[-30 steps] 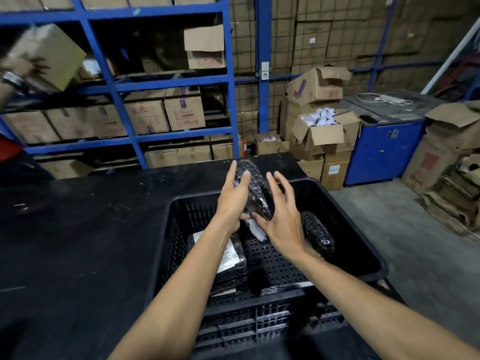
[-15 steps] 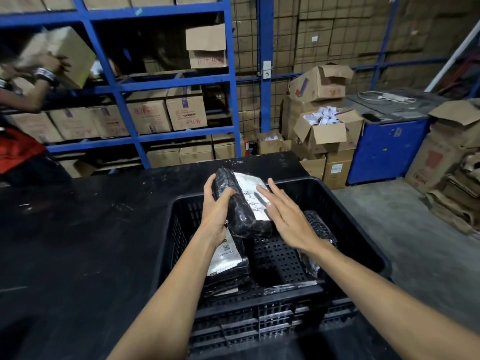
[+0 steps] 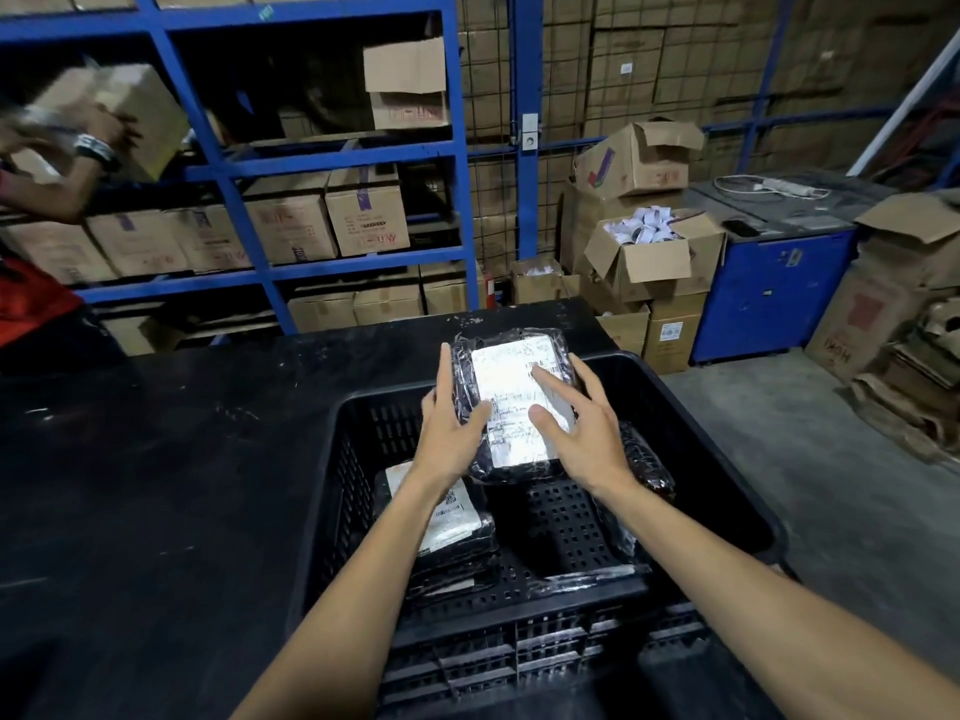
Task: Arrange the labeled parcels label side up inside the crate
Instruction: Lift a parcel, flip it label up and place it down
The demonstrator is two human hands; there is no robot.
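A black plastic-wrapped parcel (image 3: 511, 374) with a white label facing up is held over the far part of the black perforated crate (image 3: 727, 459). My left hand (image 3: 452, 433) grips its left edge, and my right hand (image 3: 582, 433) rests on its right side with fingers spread over the label. Inside the crate, a stack of black parcels (image 3: 457, 527) lies at the left, its top one label up. Another black parcel (image 3: 644, 465) leans against the right wall with no label showing.
The crate sits on a black table (image 3: 156, 485). Behind it stand blue shelves (image 3: 322, 158) full of cardboard boxes. Another person (image 3: 47, 189) at the far left lifts a box. Open cartons (image 3: 649, 252) and a blue cabinet (image 3: 769, 298) stand at the right.
The parcel, held on edge between both hands a second ago, has been turned so its white label faces up. The person at the left has moved the box.
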